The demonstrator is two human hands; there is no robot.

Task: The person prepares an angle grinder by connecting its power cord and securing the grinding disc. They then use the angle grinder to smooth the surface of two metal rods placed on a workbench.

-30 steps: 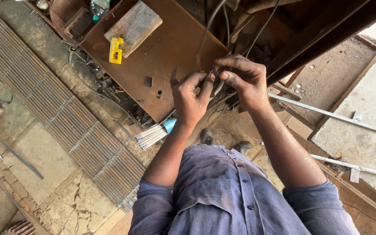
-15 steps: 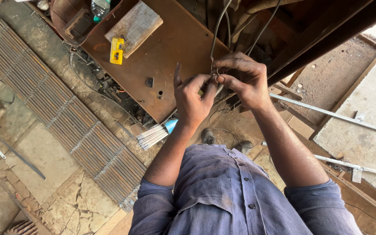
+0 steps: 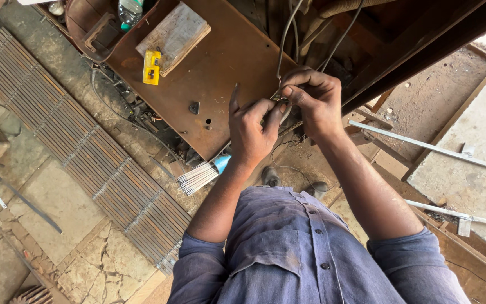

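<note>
We've got both hands over the near edge of the metal plate (image 3: 209,73), left hand (image 3: 252,128) just left of the right hand (image 3: 312,100), a cable (image 3: 284,39) between them. Wood block (image 3: 175,34) lies on the plate's far side, rod bundle (image 3: 201,175) below its edge, grating (image 3: 80,141) off left.

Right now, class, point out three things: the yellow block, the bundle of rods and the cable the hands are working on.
yellow block (image 3: 152,67), head view, middle of its face.
bundle of rods (image 3: 197,178), head view, the grey rod ends.
cable (image 3: 283,39), head view, the run above the hands.

Left hand (image 3: 251,130) and right hand (image 3: 312,98) meet, fingers pinched together.
</note>
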